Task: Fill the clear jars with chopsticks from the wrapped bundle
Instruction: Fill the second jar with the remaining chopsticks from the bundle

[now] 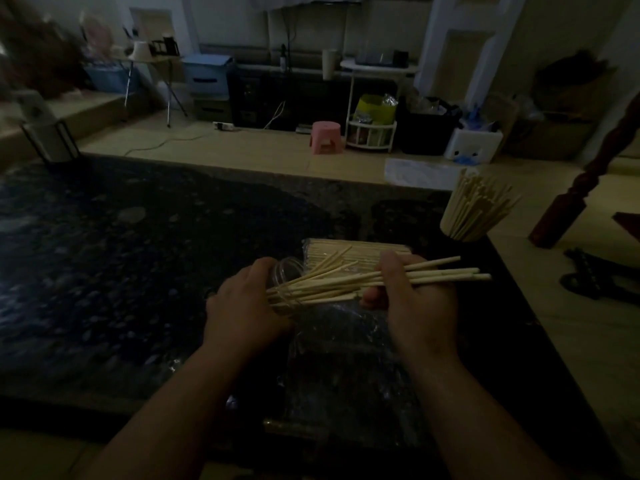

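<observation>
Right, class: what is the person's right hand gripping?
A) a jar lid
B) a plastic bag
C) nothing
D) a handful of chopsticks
D: the right hand grips a handful of chopsticks, their tips reaching into the jar that the left hand holds.

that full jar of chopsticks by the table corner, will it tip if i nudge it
Probably top-heavy: the chopsticks stand well above the full jar and splay rightward, so a high push may tip it. It sits near the table edge, so it could spill off. Pushed low, it likely slides.
</observation>
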`<state>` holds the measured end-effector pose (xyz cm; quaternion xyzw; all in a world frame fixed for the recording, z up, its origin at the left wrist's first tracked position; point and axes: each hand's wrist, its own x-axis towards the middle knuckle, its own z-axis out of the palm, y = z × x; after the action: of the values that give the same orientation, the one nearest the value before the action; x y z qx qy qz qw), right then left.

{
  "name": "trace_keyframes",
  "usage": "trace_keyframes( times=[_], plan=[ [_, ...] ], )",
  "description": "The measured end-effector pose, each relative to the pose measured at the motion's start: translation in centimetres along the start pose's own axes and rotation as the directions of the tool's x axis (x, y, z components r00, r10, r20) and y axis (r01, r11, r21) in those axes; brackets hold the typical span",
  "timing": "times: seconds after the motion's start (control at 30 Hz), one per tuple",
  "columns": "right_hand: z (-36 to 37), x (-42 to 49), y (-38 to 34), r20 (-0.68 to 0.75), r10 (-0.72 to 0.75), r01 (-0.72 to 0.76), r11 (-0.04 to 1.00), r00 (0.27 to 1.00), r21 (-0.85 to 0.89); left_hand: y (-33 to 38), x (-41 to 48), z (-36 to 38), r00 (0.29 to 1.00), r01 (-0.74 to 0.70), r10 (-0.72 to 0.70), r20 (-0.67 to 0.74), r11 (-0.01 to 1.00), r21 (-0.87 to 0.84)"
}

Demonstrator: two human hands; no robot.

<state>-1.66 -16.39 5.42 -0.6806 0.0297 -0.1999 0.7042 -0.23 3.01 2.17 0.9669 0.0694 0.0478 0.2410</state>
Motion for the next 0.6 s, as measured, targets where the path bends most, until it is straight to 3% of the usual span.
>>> trace_keyframes(
  times=[0.1, 0.33, 0.5, 0.6],
  plan=[
    [0.0, 0.34, 0.33, 0.023, -0.058, 0.061, 0.984, 0.998, -0.17, 0.04, -0.07, 0.1, 1.0, -0.01, 0.01, -0.001, 1.0, 0.002],
    [0.23, 0.67, 0.03, -0.036, 0.097, -0.095, 0.994, 0.995, 0.053, 0.32, -0.14, 0.02, 1.0, -0.024, 0.024, 0.0, 0.999, 0.025],
    [0.16, 0.37, 0.65, 0.03, 0.157, -0.155, 0.987, 0.987, -0.051, 0.3, -0.23, 0.04, 0.999, -0.032, 0.032, -0.006, 0.999, 0.031],
    [0.2, 0.44, 0.15, -0.008, 0.161, -0.16, 0.983, 0.987, 0.09, 0.41, -0.31, -0.02, 0.999, -0.037, 0.037, -0.007, 0.999, 0.002]
  ],
)
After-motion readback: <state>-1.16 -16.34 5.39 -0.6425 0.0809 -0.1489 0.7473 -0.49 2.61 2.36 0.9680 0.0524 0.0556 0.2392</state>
